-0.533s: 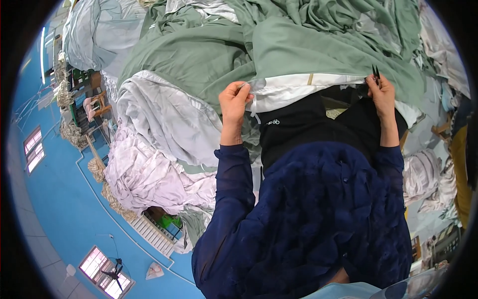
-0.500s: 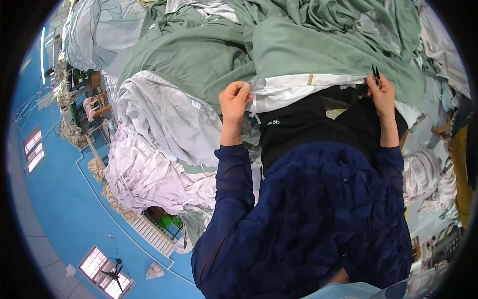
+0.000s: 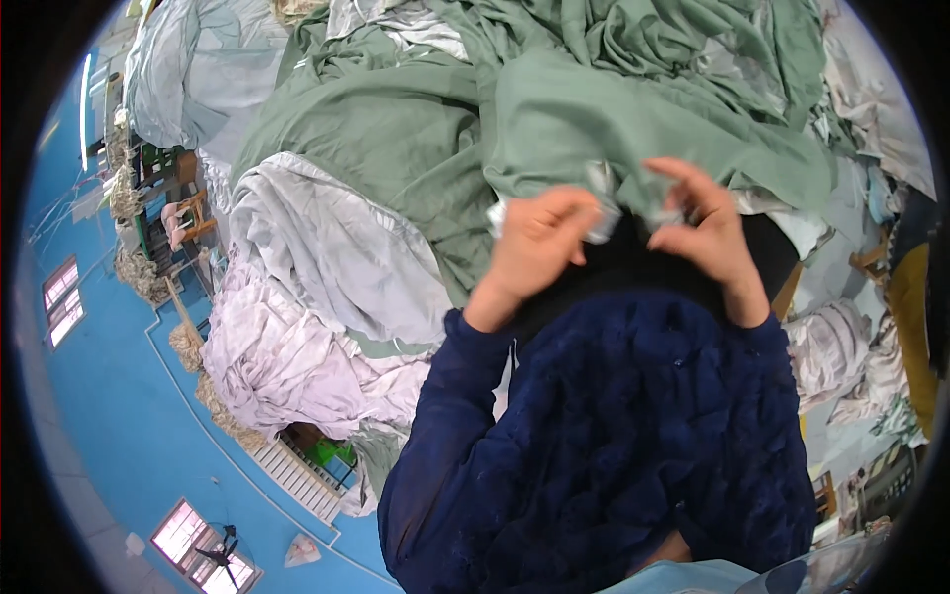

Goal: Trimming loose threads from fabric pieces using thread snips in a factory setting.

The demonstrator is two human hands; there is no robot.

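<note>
My left hand (image 3: 539, 243) is closed over the near edge of the green cloth (image 3: 584, 119), with a blurred pale cloth edge (image 3: 602, 198) at its fingertips. To its right, my right hand (image 3: 708, 228) is raised over my black-clad lap (image 3: 633, 257). Its thumb and forefinger are curved apart, and a small greyish blur lies between them. Motion smears that hand, so I cannot tell what it holds. The black-bladed snips do not show clearly. White fabric (image 3: 792, 223) shows beneath the green cloth at the right.
Grey cloth (image 3: 336, 247) and pale pink-white cloth (image 3: 297, 366) are heaped at my left. Light blue cloth (image 3: 203, 69) lies at the far left. More white cloth (image 3: 831, 342) is bundled at right, near a mustard-coloured item (image 3: 912, 337).
Both hands have moved inward, toward each other. The white strip stretched between them has gone slack and is mostly hidden. The snips, upright in my right hand before, no longer show clearly.
</note>
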